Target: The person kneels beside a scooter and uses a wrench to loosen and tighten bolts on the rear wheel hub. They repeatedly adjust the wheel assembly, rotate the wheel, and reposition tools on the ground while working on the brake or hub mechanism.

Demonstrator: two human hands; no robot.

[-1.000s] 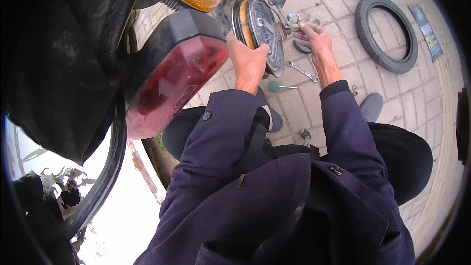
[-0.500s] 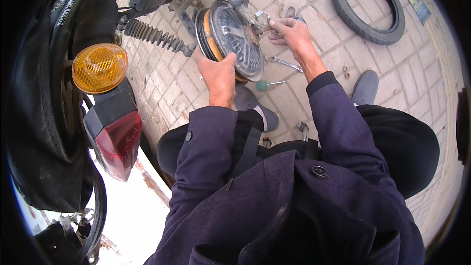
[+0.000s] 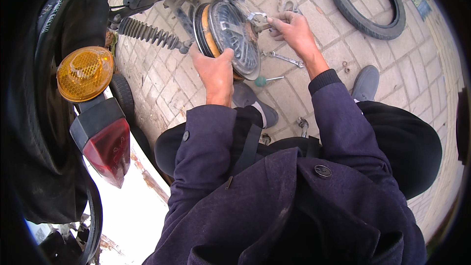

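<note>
The left hand (image 3: 214,72) clamps the wheel (image 3: 235,41); the right hand (image 3: 296,33) pinches the clip (image 3: 256,16) beside it. A slack left grip might tip the wheel.

The wheel hub (image 3: 239,44) looks dull scuffed metal, the tyre (image 3: 382,31) matt rubber.

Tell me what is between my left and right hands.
In the head view, a round wheel hub lies between the left hand and the right hand, with a small silver metal piece beside the right.
</note>
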